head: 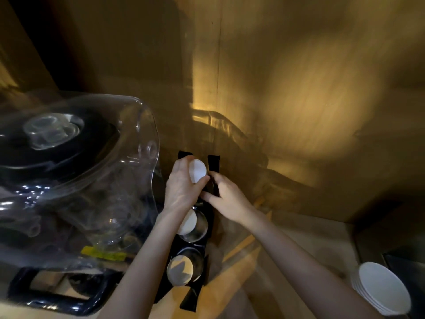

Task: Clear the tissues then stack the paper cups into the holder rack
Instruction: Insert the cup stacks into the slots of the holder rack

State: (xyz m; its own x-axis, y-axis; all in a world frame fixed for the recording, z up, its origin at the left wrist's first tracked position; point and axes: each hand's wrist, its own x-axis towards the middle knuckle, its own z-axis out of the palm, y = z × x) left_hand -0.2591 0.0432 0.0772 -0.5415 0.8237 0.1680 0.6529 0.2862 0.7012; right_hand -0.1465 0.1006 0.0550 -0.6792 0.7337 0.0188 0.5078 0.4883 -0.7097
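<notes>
A black holder rack (208, 229) with round clear tubes stands on the wooden counter in front of me. White paper cups sit in its middle tube (187, 223) and its near tube (180, 269). My left hand (181, 185) grips a white paper cup (197, 170), bottom facing me, over the rack's far slot. My right hand (226, 195) rests against the rack's right side, fingers pressed on the black frame beside that slot. No tissues are in view.
A large clear water dispenser (76, 157) on a black base fills the left side, close to my left arm. A stack of white dishes (383, 288) sits at the lower right. A wooden wall rises just behind the rack.
</notes>
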